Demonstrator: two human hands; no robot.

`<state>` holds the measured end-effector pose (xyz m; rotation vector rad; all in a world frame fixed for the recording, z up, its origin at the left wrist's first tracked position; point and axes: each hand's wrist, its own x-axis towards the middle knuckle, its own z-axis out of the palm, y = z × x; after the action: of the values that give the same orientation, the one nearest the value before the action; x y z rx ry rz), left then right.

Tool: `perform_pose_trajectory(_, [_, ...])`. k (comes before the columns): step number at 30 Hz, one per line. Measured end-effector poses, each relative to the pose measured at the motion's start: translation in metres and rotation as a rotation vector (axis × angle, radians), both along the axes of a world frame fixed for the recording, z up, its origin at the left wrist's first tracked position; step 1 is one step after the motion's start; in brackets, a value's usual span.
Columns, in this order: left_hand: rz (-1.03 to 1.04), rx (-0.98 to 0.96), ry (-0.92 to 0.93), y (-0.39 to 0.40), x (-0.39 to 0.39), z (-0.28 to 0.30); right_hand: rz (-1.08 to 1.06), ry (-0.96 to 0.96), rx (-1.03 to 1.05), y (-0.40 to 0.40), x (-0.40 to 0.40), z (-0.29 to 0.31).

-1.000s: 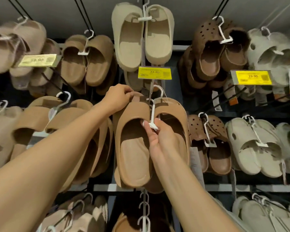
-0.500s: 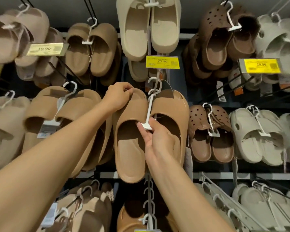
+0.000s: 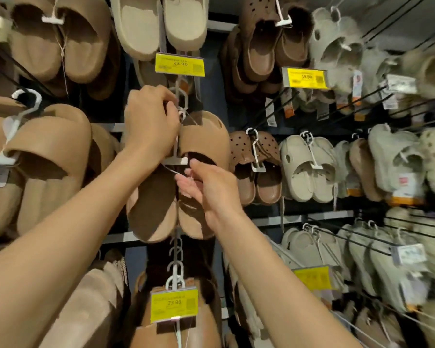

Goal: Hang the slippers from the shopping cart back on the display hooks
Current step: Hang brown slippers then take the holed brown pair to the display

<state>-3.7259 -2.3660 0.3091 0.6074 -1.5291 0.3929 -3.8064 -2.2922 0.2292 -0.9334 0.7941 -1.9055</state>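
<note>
A pair of tan slippers (image 3: 204, 139) hangs on a white plastic hanger (image 3: 176, 160) in the middle of the display wall, under a yellow 23.90 price tag (image 3: 179, 64). My left hand (image 3: 148, 126) is at the top of the pair, fingers curled round the hanger's hook (image 3: 182, 101) where it meets the display hook. My right hand (image 3: 206, 187) is lower, just under the hanger's crossbar, fingers loosely bent beside a thin white string, lying against the right slipper's sole.
More tan slippers (image 3: 48, 156) hang at the left, beige ones (image 3: 158, 23) above, brown clogs (image 3: 259, 167) and pale clogs (image 3: 309, 167) at the right. Black display hooks (image 3: 349, 237) jut out at the right. A second yellow tag (image 3: 174, 306) hangs below.
My left hand has moved from the left slipper's top to the hanger's hook. My right hand has let go of the hanger's crossbar and dropped a little. The view has moved closer and lower.
</note>
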Motion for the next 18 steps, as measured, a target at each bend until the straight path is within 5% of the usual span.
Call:
perform_pose_trajectory(5, [-0.143,-0.069,-0.14,0.064,-0.059,-0.028,-0.379,0.292,-0.007,0.058,-0.058,-0.008])
perform_pose_trajectory(8, [-0.264,-0.07,-0.211,0.106,-0.101,-0.042,-0.783,0.544,0.013,0.108,-0.102,-0.012])
perform_pose_trajectory(12, [-0.464,-0.119,-0.235,0.169,-0.156,-0.073,-1.396,1.025,0.223,0.208,-0.148,-0.03])
perform_pose_trajectory(18, [-0.914,-0.104,-0.26,0.274,-0.217,-0.122,-1.861,1.295,0.484,0.358,-0.162,-0.078])
